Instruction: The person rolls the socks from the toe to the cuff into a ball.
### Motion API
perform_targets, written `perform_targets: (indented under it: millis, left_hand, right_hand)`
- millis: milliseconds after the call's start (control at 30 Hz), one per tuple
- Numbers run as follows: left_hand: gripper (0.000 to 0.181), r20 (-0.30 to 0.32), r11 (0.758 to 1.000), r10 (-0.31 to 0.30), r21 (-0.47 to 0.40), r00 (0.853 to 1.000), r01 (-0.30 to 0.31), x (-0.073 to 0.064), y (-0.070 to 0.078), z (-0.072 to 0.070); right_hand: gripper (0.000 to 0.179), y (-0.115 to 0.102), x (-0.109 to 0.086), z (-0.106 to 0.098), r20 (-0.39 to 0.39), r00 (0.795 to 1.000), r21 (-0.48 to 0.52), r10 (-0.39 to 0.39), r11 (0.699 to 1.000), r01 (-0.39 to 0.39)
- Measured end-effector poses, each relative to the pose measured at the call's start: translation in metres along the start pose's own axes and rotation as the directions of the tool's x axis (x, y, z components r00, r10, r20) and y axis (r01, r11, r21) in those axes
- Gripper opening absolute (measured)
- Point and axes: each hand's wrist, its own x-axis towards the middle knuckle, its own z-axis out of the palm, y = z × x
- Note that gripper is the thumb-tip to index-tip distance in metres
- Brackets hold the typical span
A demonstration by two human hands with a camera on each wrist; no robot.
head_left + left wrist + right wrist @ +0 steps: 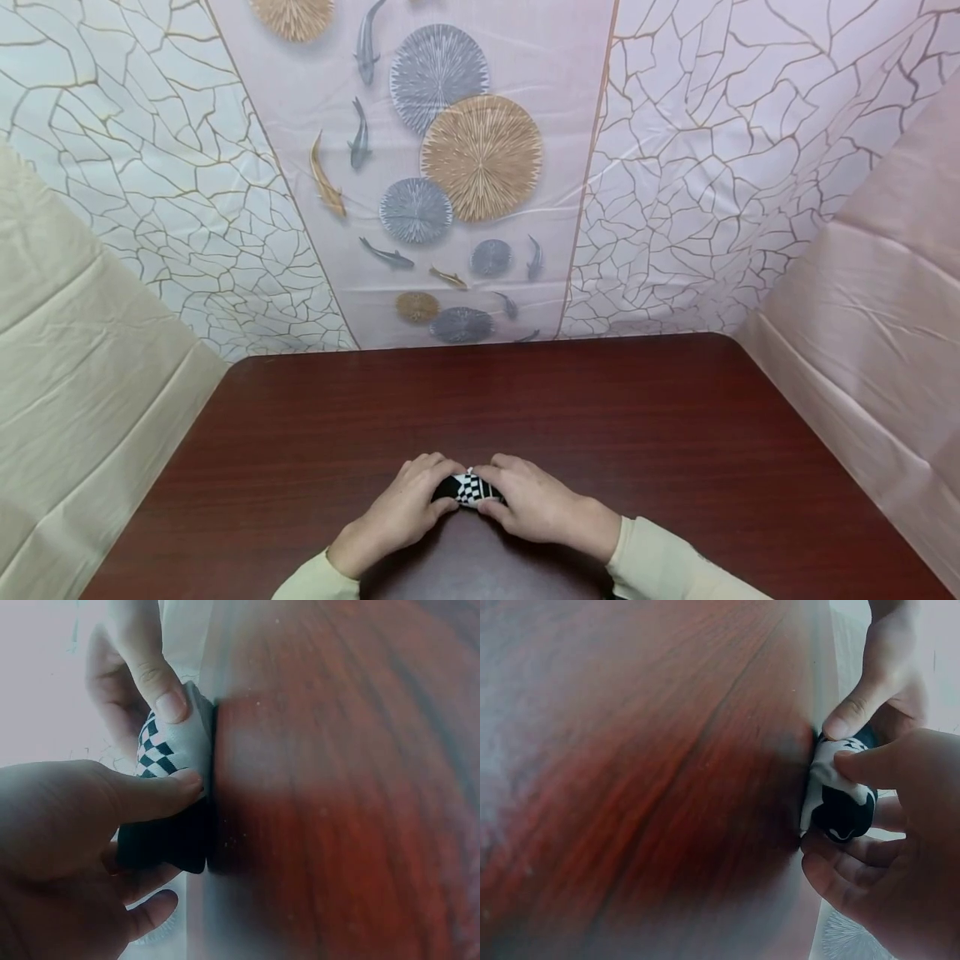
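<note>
A rolled-up black-and-white checkered sock [470, 489] lies on the dark red wooden table, between two hands near the front. My left hand [408, 504] grips its left, black end, thumb on the near side and fingers over the far side. The right hand [536, 502] holds the other end in the same way. In the left wrist view, the left thumb presses the knit sock [184, 750] just below its pale grey part. From the right wrist, the sock [844, 806] shows a rounded black-and-white end beside the fingers of the right hand [922, 825].
The table [480, 400] has a glossy wood-grain top with rounded far corners. Behind it hangs a patterned cloth [480, 158] with round leaf shapes and fish. Plain beige cloth [82, 375] flanks the table on both sides.
</note>
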Motion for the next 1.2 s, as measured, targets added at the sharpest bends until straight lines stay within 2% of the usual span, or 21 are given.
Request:
perform_targets:
  millis: [367, 533, 900, 1200]
  left_hand:
    - [0.026, 0.054, 0.999, -0.012, -0.043, 0.998, 0.015, 0.0000, 0.0009, -0.0023]
    - [0.025, 0.055, 0.997, -0.021, -0.073, 0.998, 0.025, -0.0008, 0.0021, -0.0030]
    - [0.035, 0.053, 0.993, -0.071, -0.094, 0.996, 0.076, 0.0001, -0.0001, -0.0011]
    - [0.036, 0.026, 0.992, -0.068, -0.103, 0.997, 0.070, -0.0004, -0.0009, -0.0002]
  right_hand:
    - [0.043, 0.0013, -0.0019, 0.0046, -0.056, 0.998, -0.079, -0.015, 0.997, 0.011]
    - [0.042, 0.0018, -0.0015, 0.0050, -0.057, 0.998, -0.086, -0.016, 0.996, 0.011]
    - [0.032, 0.0023, -0.0009, 0.0039, -0.075, 0.996, 0.025, -0.043, 0.999, 0.045]
    - [0.029, 0.0028, -0.0016, 0.0012, -0.035, 0.999, 0.126, -0.024, 0.992, 0.028]
